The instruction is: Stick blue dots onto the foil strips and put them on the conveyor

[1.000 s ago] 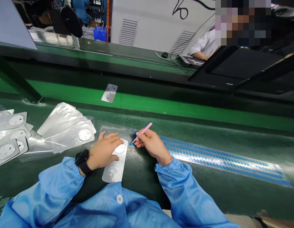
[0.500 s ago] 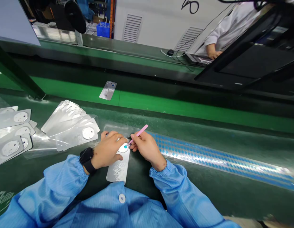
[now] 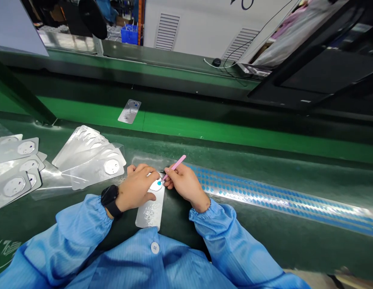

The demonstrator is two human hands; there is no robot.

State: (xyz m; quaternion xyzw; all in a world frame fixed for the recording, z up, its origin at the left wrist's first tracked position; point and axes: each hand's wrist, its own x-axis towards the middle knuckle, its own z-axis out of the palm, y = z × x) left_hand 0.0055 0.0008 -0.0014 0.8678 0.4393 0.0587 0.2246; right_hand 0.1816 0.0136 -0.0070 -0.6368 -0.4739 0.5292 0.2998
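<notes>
A grey phone back cover with a white round camera area lies on the bench in front of me. My left hand rests over its left side, fingers bent at the top and thumb on its face, holding it against the bench. In my right hand is a pair of pink tweezers, pinched between thumb and fingers. The tweezers' tip meets a small blue sticker on the white round area. Whether the tip still grips the sticker, I cannot tell.
To the right lies a long clear sheet with rows of blue dots. Fanned covers and another pile of covers are at left. One cover sits on the green belt beyond. A black monitor stands upper right.
The lone cover on the belt has shifted left. The co-worker's hand and white sleeve at upper right have moved from sight. My hands stay nearly in place at the cover.
</notes>
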